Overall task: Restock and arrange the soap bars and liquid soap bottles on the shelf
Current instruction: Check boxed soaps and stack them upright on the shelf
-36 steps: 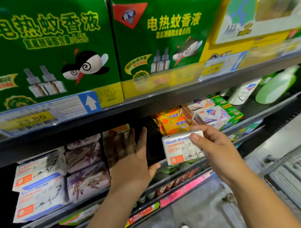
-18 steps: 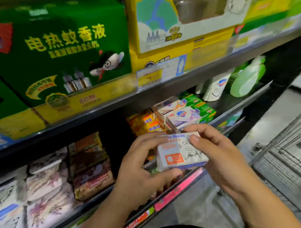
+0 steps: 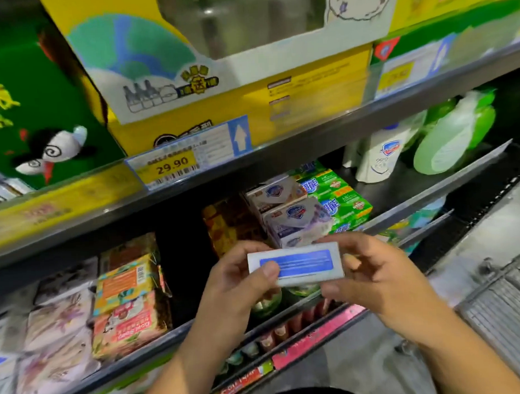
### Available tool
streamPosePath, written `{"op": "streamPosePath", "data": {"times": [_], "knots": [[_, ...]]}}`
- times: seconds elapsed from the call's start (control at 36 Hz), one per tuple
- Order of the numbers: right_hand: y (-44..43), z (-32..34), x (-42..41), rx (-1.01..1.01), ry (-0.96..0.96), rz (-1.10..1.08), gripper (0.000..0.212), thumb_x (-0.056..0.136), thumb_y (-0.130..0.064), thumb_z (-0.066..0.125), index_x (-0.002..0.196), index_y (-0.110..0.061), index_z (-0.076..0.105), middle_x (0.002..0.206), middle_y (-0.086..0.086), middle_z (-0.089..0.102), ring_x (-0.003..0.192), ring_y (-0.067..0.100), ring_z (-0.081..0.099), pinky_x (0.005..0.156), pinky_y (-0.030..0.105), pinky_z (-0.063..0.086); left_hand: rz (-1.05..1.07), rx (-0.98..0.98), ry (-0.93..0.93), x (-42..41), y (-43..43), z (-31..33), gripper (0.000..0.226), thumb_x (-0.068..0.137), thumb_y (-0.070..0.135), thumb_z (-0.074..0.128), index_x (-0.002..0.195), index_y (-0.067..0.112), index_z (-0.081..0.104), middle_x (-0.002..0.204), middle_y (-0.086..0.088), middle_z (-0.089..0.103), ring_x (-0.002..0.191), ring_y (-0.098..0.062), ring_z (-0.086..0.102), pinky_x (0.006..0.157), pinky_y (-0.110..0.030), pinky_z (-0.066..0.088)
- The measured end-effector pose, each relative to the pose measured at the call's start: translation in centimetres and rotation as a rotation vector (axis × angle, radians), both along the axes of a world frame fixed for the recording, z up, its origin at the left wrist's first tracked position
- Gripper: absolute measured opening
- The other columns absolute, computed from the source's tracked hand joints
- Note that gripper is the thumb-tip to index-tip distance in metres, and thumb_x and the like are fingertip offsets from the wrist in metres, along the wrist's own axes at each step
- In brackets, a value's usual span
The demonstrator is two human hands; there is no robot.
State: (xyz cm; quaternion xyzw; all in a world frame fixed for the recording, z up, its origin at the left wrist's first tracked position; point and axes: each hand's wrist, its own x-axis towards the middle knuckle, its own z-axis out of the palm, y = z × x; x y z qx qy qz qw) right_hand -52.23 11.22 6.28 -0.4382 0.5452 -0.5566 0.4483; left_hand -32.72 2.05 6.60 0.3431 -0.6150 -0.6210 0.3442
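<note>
One flat, perhaps cardboard box [image 3: 296, 266] pinched by left hand [image 3: 235, 295], right hand [image 3: 385, 283].

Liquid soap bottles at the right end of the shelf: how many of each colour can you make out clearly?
White bottle: 1
Pale green bottle: 1
Total: 2 clear; the shapes behind them are too blurred to count.
</note>
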Motion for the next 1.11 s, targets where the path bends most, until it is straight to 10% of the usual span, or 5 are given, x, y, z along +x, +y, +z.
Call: {"op": "streamPosePath", "data": {"times": [0.14, 0.31, 0.64, 0.81, 1.11], "knots": [[-1.3, -0.5, -1.2, -0.009, 0.033, 0.044, 0.05, 0.067, -0.049, 0.087, 0.11, -0.028, 0.071, 0.109, 0.002, 0.074, 0.097, 0.019, 0.071, 0.077, 0.028, 0.055, 0.091, 0.102, -0.102, -1.5, 0.3, -0.6, 0.036, 0.076, 0.062, 0.062, 0.097, 0.035, 0.074, 0.105, -0.004, 0.073, 0.104, -0.029, 0.067, 0.096, -0.061, 0.05], [-2.9, -0.8, -1.7, 0.026, -0.143, -0.007, 0.03, 0.08, -0.004, 0.069, 0.107, -0.015, 0.061, 0.079, -0.013, 0.071, 0.066, -0.004, 0.064, 0.056, 0.014, 0.051, 0.273, 0.314, 0.045, -3.4, 0.3, -0.9, 0.049, 0.07, 0.048, 0.066, 0.105, 0.014, 0.069, 0.092, -0.005, 0.074, 0.081, -0.024, 0.071, 0.055, -0.034, 0.057], [-5.2, -0.5, -2.7, 0.153, -0.379, 0.168, 0.021, 0.08, -0.03, 0.064, 0.095, -0.021, 0.077, 0.09, 0.017, 0.074, 0.044, 0.027, 0.056, 0.034, 0.025, 0.039, 0.14, -0.084, -0.227, -1.2, 0.9, -1.2, 0.062, 0.078, 0.013, 0.077, 0.129, 0.042, 0.058, 0.114, 0.0, 0.07, 0.112, -0.022, 0.065, 0.097, -0.056, 0.05], [-6.1, -1.1, -2.6, 0.133, -0.471, 0.512, 0.08, 0.054, -0.042, 0.095, 0.126, -0.026, 0.065, 0.111, 0.017, 0.069, 0.061, 0.027, 0.066, 0.045, 0.028, 0.051, 0.367, -0.163, -0.242, 0.0, 1.0, -1.2, 0.049, 0.071, 0.027, 0.086, 0.111, 0.048, 0.067, 0.103, -0.021, 0.056, 0.094, -0.027, 0.059, 0.083, -0.04, 0.056], [-6.3, 0.6, 2.0, 0.054, -0.207, 0.307, 0.031, 0.069, -0.02, 0.074, 0.094, -0.038, 0.077, 0.095, -0.007, 0.076, 0.09, 0.006, 0.071, 0.068, 0.016, 0.054, 0.413, 0.049, 0.023, 2.2, 2.8, 0.6, 0.034, 0.073, 0.023, 0.068, 0.105, 0.009, 0.066, 0.095, 0.0, 0.077, 0.089, -0.011, 0.072, 0.071, -0.02, 0.055]]}}
